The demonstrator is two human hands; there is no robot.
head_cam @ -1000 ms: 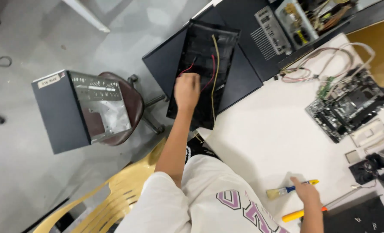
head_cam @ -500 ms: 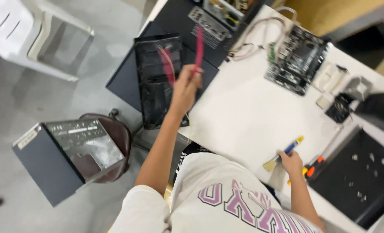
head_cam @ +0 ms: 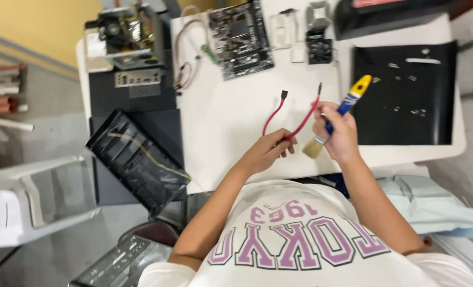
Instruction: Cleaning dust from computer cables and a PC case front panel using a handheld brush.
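A black plastic panel (head_cam: 135, 159) lay at the left edge of the white table (head_cam: 226, 122), with a circuit board (head_cam: 241, 38) farther back. The left hand (head_cam: 265, 151) pinched a folded red cable (head_cam: 292, 119) over the table's middle. Just beside it, the right hand (head_cam: 338, 133) gripped a blue-and-yellow brush (head_cam: 336, 117), bristles down. A black tray (head_cam: 406, 95) sat right.

The desk (head_cam: 226, 122) is smooth, matt white. On it, the red cable (head_cam: 300, 123) looks like shiny plastic, and the brush (head_cam: 338, 117) has soft bristles.
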